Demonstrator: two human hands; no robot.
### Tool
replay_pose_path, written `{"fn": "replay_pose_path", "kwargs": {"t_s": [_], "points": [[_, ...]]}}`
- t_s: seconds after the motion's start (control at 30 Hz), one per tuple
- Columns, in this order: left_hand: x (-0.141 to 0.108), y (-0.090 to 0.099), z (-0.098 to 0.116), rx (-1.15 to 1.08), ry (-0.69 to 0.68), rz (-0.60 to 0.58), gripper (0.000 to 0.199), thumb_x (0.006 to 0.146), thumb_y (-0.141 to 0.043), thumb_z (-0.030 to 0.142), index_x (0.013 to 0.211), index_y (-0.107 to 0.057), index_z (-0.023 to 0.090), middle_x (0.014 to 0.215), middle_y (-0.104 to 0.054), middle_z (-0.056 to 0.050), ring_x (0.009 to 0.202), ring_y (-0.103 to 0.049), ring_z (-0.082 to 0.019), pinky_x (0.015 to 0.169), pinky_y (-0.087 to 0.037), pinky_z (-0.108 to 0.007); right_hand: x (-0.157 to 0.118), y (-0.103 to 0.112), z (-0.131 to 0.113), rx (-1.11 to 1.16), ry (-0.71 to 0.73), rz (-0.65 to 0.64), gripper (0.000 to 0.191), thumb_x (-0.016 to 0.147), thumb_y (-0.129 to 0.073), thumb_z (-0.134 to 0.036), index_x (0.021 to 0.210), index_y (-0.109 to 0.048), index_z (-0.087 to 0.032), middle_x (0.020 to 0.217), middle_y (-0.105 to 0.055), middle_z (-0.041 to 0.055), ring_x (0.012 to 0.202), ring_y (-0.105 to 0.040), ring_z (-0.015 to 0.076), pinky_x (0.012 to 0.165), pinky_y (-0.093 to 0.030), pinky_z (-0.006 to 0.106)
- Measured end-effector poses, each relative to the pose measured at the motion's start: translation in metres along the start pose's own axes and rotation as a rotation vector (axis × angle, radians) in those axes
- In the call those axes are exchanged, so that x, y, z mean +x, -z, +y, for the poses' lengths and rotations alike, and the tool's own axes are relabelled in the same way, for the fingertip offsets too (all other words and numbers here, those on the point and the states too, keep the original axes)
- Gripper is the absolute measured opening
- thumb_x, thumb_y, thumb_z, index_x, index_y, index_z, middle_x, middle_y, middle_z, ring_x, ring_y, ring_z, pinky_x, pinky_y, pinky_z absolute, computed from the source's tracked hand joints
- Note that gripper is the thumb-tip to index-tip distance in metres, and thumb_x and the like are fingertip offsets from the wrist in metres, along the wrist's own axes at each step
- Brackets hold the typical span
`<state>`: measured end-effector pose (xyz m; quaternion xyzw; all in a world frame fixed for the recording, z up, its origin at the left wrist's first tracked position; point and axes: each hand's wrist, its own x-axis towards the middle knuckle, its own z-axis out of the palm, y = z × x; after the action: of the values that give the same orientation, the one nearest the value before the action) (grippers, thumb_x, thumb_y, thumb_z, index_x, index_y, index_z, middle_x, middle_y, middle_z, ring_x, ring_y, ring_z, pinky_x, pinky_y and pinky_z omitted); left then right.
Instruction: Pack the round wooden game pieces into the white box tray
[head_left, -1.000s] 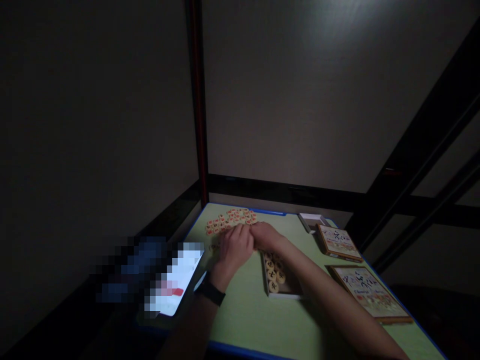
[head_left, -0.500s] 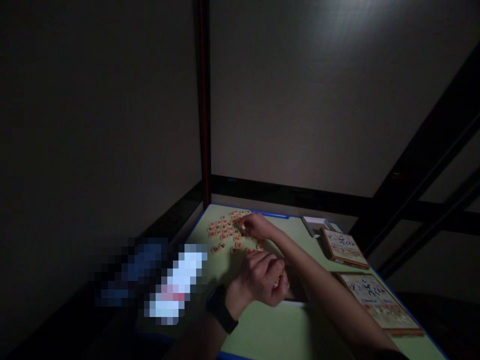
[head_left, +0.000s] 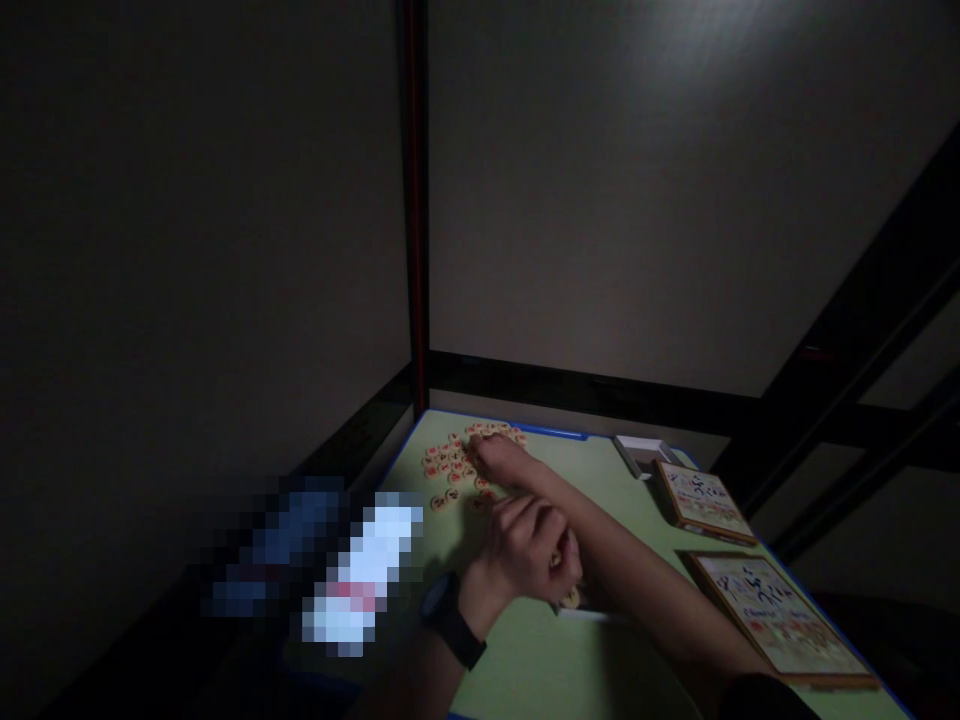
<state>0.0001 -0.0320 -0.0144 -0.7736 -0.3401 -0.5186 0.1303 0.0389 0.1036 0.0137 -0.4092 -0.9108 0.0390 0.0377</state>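
Many round pieces with red or black characters [head_left: 445,468] lie in a loose cluster at the table's far left. My right hand [head_left: 501,458] reaches across to them, its fingertips down among the pieces; what it may pinch is hidden. Nearer to me, my left hand [head_left: 529,550], with a dark watch [head_left: 454,622] on the wrist, is curled round round pieces, one of which shows between the fingers. Just below it a piece [head_left: 571,597] lies at the edge of a tray [head_left: 592,615], mostly hidden by my arms.
On the green table [head_left: 525,665], a flat box with printed lid [head_left: 705,500] and a second one [head_left: 784,615] lie at the right. A white open tray [head_left: 643,456] stands behind them. A blurred bright object [head_left: 364,575] is at the left. Walls rise behind.
My right hand has moved slightly left and down onto the pieces. A piece now shows below my left hand, which stays curled. The view has shifted slightly.
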Motion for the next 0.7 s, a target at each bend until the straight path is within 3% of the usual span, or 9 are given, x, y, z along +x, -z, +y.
{"fn": "replay_pose_path", "kwargs": {"t_s": [0.07,0.17,0.27,0.33,0.4,0.5,0.6,0.7], "points": [[0.003,0.000,-0.005,-0.020,0.156,0.007,0.011,0.083,-0.047,0.024,0.074,-0.052,0.022,0.065,-0.059,-0.004,0.062,-0.059,-0.020,0.061,-0.044,-0.032,-0.007,0.006,0.002,0.025,-0.019,0.034,0.025,0.090,-0.050,-0.017,0.114,-0.055,-0.012,0.104,-0.071,0.0159,0.095,-0.064,0.0228,0.076,-0.042,0.028],[0.012,-0.002,-0.018,-0.111,0.575,0.073,0.012,0.091,-0.041,0.024,0.083,-0.051,0.023,0.078,-0.064,-0.006,0.074,-0.061,-0.020,0.069,-0.046,-0.032,-0.028,0.017,0.013,0.083,-0.038,0.097,0.028,0.091,-0.047,-0.016,0.119,-0.048,-0.013,0.102,-0.070,0.0111,0.088,-0.064,0.0191,0.073,-0.042,0.025],[0.020,-0.008,-0.033,-0.291,0.982,0.136,0.014,0.094,-0.038,0.025,0.092,-0.051,0.023,0.096,-0.066,-0.007,0.087,-0.062,-0.019,0.075,-0.049,-0.031,-0.060,0.024,0.026,0.282,-0.010,0.268,0.031,0.090,-0.050,-0.016,0.120,-0.045,-0.015,0.099,-0.069,0.0088,0.083,-0.063,0.0177,0.072,-0.045,0.025],[0.022,-0.013,-0.038,-0.526,1.158,0.075,0.018,0.096,-0.038,0.029,0.099,-0.054,0.021,0.097,-0.067,-0.006,0.084,-0.062,-0.017,0.072,-0.049,-0.028,-0.084,0.025,0.030,0.415,0.024,0.392,0.028,0.090,-0.052,-0.020,0.117,-0.047,-0.016,0.098,-0.069,0.0089,0.084,-0.064,0.0185,0.073,-0.047,0.027],[0.021,-0.018,-0.038,-0.837,1.230,0.008,0.026,0.096,-0.043,0.041,0.103,-0.057,0.020,0.095,-0.067,-0.006,0.081,-0.063,-0.015,0.069,-0.049,-0.025,-0.107,0.022,0.029,0.458,0.048,0.466,0.026,0.091,-0.053,-0.024,0.116,-0.049,-0.018,0.101,-0.068,0.0094,0.088,-0.064,0.0197,0.078,-0.049,0.031],[0.016,-0.023,-0.032,-1.224,1.223,-0.007,0.039,0.081,-0.065,0.052,0.097,-0.061,0.017,0.092,-0.066,-0.006,0.079,-0.062,-0.014,0.068,-0.048,-0.023,-0.132,0.014,0.021,0.418,0.035,0.528,0.029,0.091,-0.054,-0.026,0.119,-0.052,-0.019,0.107,-0.068,0.0105,0.094,-0.065,0.0210,0.086,-0.050,0.035],[0.014,-0.024,-0.025,-1.406,1.198,-0.007,0.040,0.069,-0.079,0.046,0.089,-0.062,0.017,0.088,-0.064,-0.003,0.076,-0.059,-0.012,0.069,-0.047,-0.023,-0.146,0.010,0.015,0.393,0.000,0.593,0.030,0.090,-0.056,-0.025,0.120,-0.056,-0.019,0.112,-0.068,0.0113,0.097,-0.065,0.0217,0.088,-0.051,0.036],[0.013,-0.022,-0.022,-1.441,1.169,-0.050,0.035,0.069,-0.080,0.042,0.087,-0.063,0.017,0.084,-0.062,-0.001,0.075,-0.058,-0.010,0.071,-0.047,-0.023,-0.160,0.016,0.016,0.439,-0.017,0.660,0.021,0.090,-0.057,-0.022,0.109,-0.063,-0.019,0.106,-0.070,0.0102,0.093,-0.066,0.0209,0.085,-0.051,0.033]]}}
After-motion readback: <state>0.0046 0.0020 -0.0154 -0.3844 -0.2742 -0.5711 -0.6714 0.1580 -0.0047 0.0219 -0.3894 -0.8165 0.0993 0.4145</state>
